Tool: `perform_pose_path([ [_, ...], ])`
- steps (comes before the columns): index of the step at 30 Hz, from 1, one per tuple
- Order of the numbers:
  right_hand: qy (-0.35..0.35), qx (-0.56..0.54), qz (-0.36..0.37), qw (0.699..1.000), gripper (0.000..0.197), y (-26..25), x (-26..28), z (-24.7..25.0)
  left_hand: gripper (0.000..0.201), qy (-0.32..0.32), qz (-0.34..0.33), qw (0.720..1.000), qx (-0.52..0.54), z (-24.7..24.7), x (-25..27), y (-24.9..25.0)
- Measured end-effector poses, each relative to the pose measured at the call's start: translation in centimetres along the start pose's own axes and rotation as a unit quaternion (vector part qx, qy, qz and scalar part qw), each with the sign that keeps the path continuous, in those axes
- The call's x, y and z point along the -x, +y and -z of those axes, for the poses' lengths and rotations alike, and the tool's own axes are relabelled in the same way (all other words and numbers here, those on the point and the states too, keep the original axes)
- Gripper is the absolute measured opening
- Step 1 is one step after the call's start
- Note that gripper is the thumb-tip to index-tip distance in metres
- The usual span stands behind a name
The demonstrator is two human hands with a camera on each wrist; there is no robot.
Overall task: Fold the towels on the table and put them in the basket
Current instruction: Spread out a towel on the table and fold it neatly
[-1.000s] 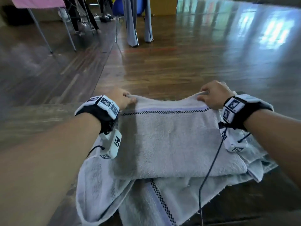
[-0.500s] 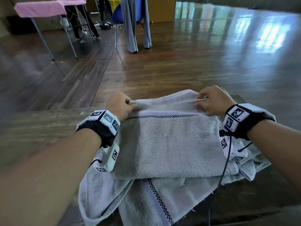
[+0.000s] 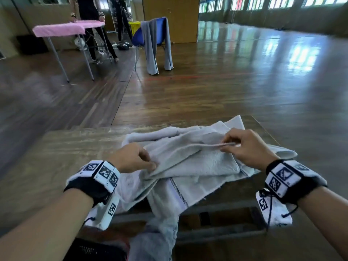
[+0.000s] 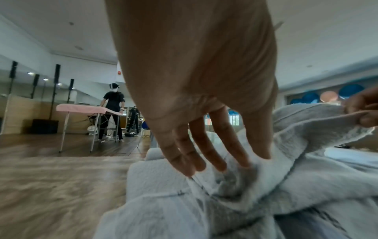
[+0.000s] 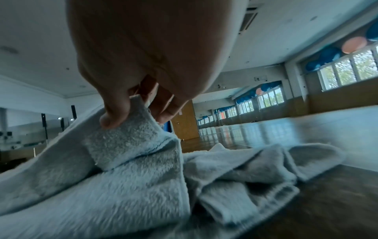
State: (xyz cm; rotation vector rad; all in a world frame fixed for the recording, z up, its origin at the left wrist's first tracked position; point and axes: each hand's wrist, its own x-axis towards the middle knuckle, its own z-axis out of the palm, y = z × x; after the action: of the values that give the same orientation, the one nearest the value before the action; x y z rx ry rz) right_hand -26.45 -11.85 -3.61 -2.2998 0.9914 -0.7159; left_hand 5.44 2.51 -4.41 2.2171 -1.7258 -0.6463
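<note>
On the wooden table [image 3: 56, 157] lies a heap of pale grey towels [image 3: 188, 185], one end hanging over the table's near edge. The left hand [image 3: 131, 159] pinches the top towel's left side, while the right hand [image 3: 246, 147] pinches its raised hem at the heap's right.

Daylight enters through the row of windows [image 3: 263, 2] along the far right wall and throws bright glare onto the glossy wooden floor [image 3: 216, 87]. The hall is otherwise dim. Straight lines bow at the edges, and both wrist views are smeared and soft up close.
</note>
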Motion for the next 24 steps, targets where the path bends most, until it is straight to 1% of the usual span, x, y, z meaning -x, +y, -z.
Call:
perform_pose_path([
  [1,-0.009,0.002,-0.004,1.000,0.012,-0.3,1.1,0.0,0.020,0.025,-0.007,1.000,0.008,-0.4,0.5,0.4],
  [2,-0.017,0.001,-0.008,1.000,0.012,-0.6,2.0,0.0,0.020,0.073,-0.022,0.997,0.027,-0.7,0.8,0.9],
  [4,-0.025,-0.005,-0.005,1.000,0.013,-1.2,3.3,-0.1,0.015,0.168,-0.063,0.981,0.075,-1.2,1.0,3.0],
  [5,-0.027,-0.006,0.002,1.000,0.013,-1.5,3.7,-0.2,0.011,0.193,-0.088,0.973,0.093,-1.3,0.9,4.4],
  [6,-0.026,-0.008,0.011,1.000,0.013,-1.9,3.9,-0.3,0.008,0.196,-0.113,0.968,0.107,-1.4,0.7,5.8],
  [8,-0.013,-0.016,0.029,0.999,0.012,-2.8,3.9,-0.7,0.014,0.179,-0.153,0.965,0.113,-1.6,0.1,8.6],
  [10,0.007,-0.020,0.052,0.998,0.012,-3.6,3.7,-1.1,0.020,0.163,-0.173,0.965,0.114,-1.7,-0.8,11.0],
  [11,0.015,-0.021,0.063,0.998,0.013,-4.1,3.5,-1.3,0.022,0.148,-0.171,0.966,0.124,-1.7,-1.2,12.1],
  [14,0.020,-0.029,0.074,0.997,0.013,-4.4,2.8,-2.1,0.043,0.072,-0.132,0.978,0.141,-1.9,-2.6,13.9],
  [15,0.023,-0.039,0.074,0.996,0.014,-4.1,2.8,-2.3,0.046,0.058,-0.126,0.980,0.140,-2.1,-2.9,14.2],
  [16,0.028,-0.054,0.073,0.995,0.014,-3.8,2.8,-2.6,0.045,0.054,-0.127,0.980,0.143,-2.2,-3.1,14.3],
  [19,0.040,-0.110,0.072,0.991,0.011,-2.7,3.3,-3.3,0.032,0.062,-0.133,0.973,0.176,-2.5,-3.4,13.9],
  [21,0.046,-0.117,0.077,0.989,0.010,-2.3,3.6,-3.5,0.029,0.048,-0.148,0.972,0.175,-2.4,-3.2,14.0],
  [23,0.051,-0.118,0.080,0.988,0.010,-1.9,3.3,-3.3,0.034,0.025,-0.138,0.977,0.164,-2.0,-3.2,14.0],
  [24,0.058,-0.124,0.081,0.987,0.010,-1.7,3.1,-3.0,0.041,0.018,-0.121,0.979,0.161,-1.8,-3.3,13.9],
])
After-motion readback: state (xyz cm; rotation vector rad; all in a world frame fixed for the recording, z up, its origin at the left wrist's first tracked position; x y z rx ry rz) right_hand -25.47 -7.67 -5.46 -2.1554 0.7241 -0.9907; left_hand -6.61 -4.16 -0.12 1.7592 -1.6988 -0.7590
